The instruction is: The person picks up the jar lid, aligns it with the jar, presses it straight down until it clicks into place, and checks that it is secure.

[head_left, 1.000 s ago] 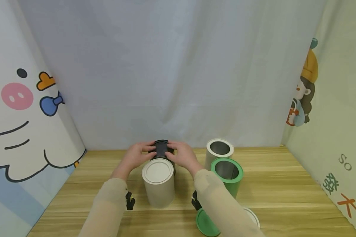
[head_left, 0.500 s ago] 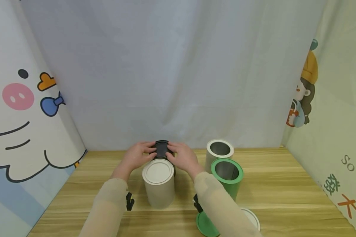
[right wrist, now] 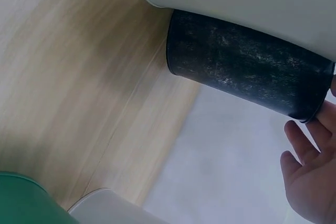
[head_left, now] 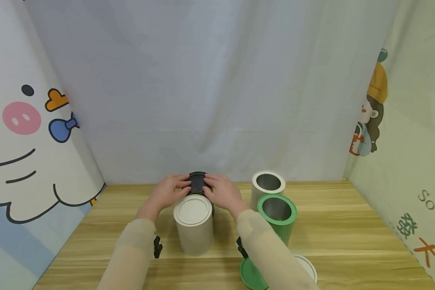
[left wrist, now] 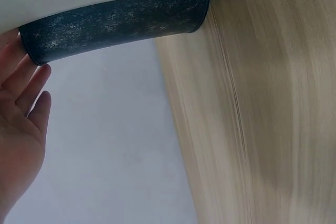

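Both hands are at the black lid (head_left: 197,183) on a black can (left wrist: 121,22), the left hand (head_left: 168,190) on one side and the right hand (head_left: 224,193) opposite. Thumbs and fingertips rest on the lid's rim from either side, the fingers fairly straight. In the right wrist view the can's dark, scuffed side (right wrist: 236,61) shows, with the right-hand fingers (right wrist: 299,142) at its lidded end. Directly in front stands a white can (head_left: 195,231) with a white lid (head_left: 193,210), hiding most of the black can in the head view.
To the right, a green can (head_left: 283,231) without a lid stands before a lidless white can (head_left: 256,198). A green lid (head_left: 253,274) and a white lid (head_left: 307,266) lie near the right forearm. A pale curtain (head_left: 217,100) hangs behind the wooden table (head_left: 348,233).
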Available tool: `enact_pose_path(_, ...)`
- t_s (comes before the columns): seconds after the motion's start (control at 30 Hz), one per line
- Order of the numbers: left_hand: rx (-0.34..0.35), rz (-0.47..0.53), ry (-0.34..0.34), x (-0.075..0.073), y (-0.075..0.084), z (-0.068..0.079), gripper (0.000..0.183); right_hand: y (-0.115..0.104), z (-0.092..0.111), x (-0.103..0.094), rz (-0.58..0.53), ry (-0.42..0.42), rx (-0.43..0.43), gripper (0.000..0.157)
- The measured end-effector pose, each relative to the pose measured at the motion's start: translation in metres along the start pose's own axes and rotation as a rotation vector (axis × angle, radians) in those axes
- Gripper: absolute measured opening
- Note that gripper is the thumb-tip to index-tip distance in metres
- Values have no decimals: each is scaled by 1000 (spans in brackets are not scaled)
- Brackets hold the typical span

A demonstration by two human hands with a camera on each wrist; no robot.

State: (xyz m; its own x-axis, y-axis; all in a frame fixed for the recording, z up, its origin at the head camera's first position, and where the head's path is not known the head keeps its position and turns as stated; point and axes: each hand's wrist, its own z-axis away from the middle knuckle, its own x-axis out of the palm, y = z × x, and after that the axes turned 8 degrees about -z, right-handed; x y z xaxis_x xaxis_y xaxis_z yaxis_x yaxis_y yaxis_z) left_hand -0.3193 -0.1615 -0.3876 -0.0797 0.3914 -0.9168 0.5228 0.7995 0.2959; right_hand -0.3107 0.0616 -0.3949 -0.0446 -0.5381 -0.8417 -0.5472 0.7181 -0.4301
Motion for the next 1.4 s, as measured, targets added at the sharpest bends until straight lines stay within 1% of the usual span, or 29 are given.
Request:
enact_pose_path(0.23, -1, -6, -15, -1, -1, 2, 37, 1, 0, 1, -25, -20, 12, 44)
enact_pose_path(0.47, 14, 2, -4, 1, -1, 4, 37, 2, 2, 1, -59, -32, -8, 45)
enact_pose_path(0.57, 20, 6, -3, 1, -1, 5, 37, 3, 3, 1, -82, -38, -3, 45)
enact_pose_path(0.67, 37, 3, 0, 1, 0, 5, 37, 3, 5, 3, -104, -26, 6, 45)
enact_pose_path(0.77, 76, -27, 23, 2, 0, 7, 37, 4, 7, 4, -121, 9, -8, 44)
enact_pose_path(0.87, 125, -42, 71, 3, -2, 9, 36, 5, 9, 5, -126, 61, -54, 40)
enact_pose_path(0.97, 169, -46, 129, 3, -4, 13, 32, 8, 12, 6, -127, 119, -138, 36)
enact_pose_path(1.1, 212, -66, 191, 0, -7, 21, 29, 13, 15, 9, -87, 190, -258, 34)
enact_pose_path(1.2, 261, -98, 225, -3, -7, 27, 29, 15, 18, 11, -46, 227, -331, 33)
enact_pose_path(1.3, 308, -135, 233, -4, -8, 30, 29, 16, 21, 12, -27, 248, -388, 32)
enact_pose_path(1.4, 334, -154, 211, -4, -8, 33, 32, 16, 23, 13, 1, 250, -417, 31)
